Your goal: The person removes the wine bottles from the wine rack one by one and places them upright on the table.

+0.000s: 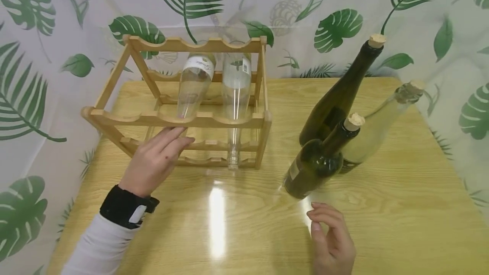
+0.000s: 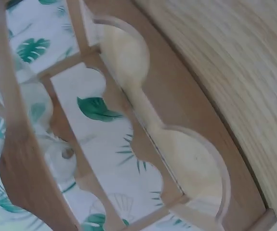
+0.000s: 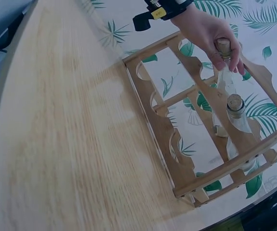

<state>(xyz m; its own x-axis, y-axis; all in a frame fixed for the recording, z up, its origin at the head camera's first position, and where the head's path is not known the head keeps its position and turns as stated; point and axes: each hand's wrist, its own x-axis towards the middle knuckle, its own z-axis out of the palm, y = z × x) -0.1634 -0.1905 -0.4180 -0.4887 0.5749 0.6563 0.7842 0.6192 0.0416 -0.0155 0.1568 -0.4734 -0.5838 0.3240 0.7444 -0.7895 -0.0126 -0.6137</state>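
A wooden wine rack (image 1: 172, 120) stands on the table with two clear glass bottles lying in its upper tier, necks to the front. My left hand (image 1: 153, 162) is at the rack's front and holds the neck of the left clear bottle (image 1: 191, 90). In the right wrist view, the fingers of the left hand (image 3: 205, 33) are round that neck, just below its cork (image 3: 223, 45). Beside it rests the other clear bottle (image 1: 237, 82), also corked. My right hand (image 1: 333, 241) hovers above the table with loosely bent fingers, holding nothing, nearest a short dark bottle (image 1: 311, 166).
Right of the rack, a tall dark bottle (image 1: 340, 92) and a corked clear bottle (image 1: 368, 133) stand upright behind the short dark one. A leaf-patterned cloth (image 1: 286, 16) hangs behind the wooden table (image 1: 244, 224).
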